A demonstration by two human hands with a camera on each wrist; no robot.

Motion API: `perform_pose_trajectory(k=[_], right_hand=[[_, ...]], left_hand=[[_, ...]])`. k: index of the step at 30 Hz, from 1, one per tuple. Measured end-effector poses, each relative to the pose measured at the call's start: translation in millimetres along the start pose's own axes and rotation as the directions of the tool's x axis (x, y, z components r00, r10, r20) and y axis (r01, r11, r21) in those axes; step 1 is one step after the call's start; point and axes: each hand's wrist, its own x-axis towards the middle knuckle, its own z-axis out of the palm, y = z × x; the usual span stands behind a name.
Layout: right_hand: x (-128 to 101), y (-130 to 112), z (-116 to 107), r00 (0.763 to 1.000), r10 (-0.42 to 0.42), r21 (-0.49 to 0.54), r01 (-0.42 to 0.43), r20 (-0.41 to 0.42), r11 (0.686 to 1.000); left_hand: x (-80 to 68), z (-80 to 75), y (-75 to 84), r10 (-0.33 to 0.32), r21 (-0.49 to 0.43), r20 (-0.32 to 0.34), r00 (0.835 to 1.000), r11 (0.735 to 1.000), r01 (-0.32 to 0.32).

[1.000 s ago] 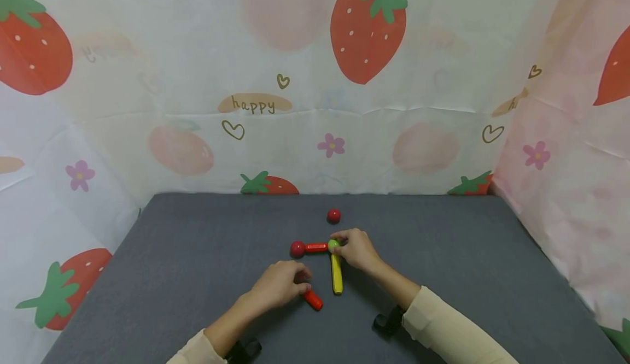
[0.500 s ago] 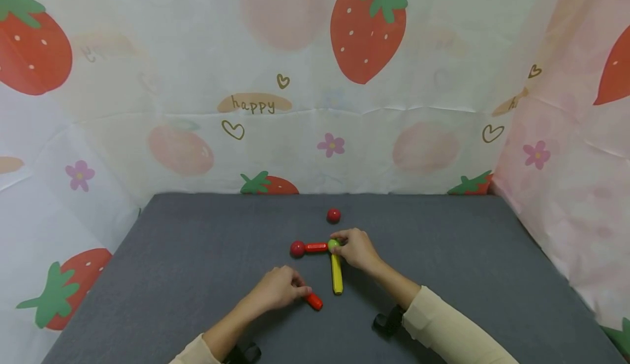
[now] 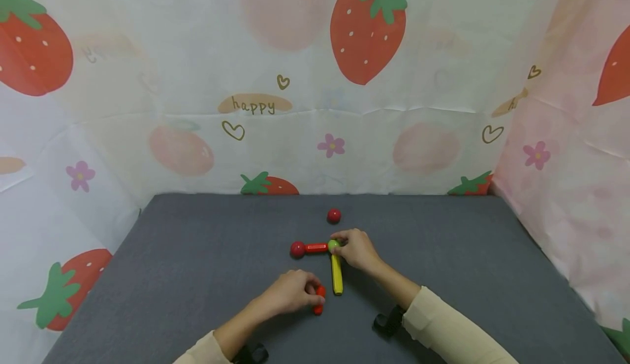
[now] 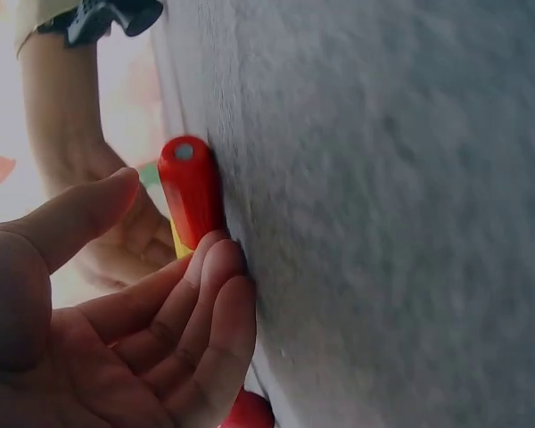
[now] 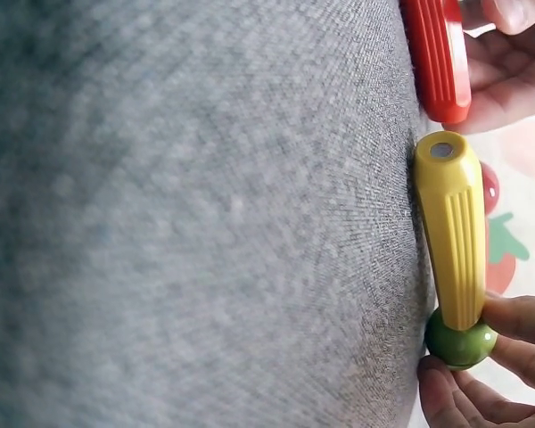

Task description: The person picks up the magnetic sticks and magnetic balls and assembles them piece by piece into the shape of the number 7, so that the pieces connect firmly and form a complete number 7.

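- Head view, lower centre: left hand pinching a short red stick.
- Just right: right hand pinching the green ball joining the yellow stick.

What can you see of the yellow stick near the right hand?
The yellow stick is a short ribbed rod, plastic by its look, with a silvery disc set in its free end. It lies flat on the grey cloth. Its far end meets the green ball, which the right hand pinches. The loose red stick lies just beside its near end.
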Motion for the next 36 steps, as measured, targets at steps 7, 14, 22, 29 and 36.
perform_pose_trajectory(k=[7, 14, 22, 29, 36], right_hand=[[-0.2, -0.5, -0.7, 1.000, 0.000, 0.011, 0.000, -0.010, 1.000], [-0.9, -0.6, 0.3, 1.000, -0.005, 0.016, 0.005, -0.007, 1.000], [-0.7, -1.1, 0.2, 1.000, 0.001, 0.004, -0.001, 0.005, 1.000], [1.4, -0.6, -0.2, 1.000, -0.004, 0.006, 0.003, 0.004, 1.000], [1.9, -0.6, -0.8, 1.000, 0.006, -0.002, -0.006, 0.011, 1.000]], left_hand=[[5.9, 9.4, 6.8, 0.017, 0.101, -0.008, 1.000, 0.995, -0.016], [3.7, 10.6, 7.8, 0.011, 0.072, -0.019, 1.000, 0.997, -0.009], [-0.6, 6.7, 3.2, -0.057, -0.059, 0.034, 0.998, 0.996, 0.059], [0.3, 4.7, 1.9, -0.064, -0.122, 0.057, 0.996, 0.990, 0.071], [0.8, 9.7, 5.2, -0.088, -0.317, 0.089, 0.992, 0.942, 0.111]])
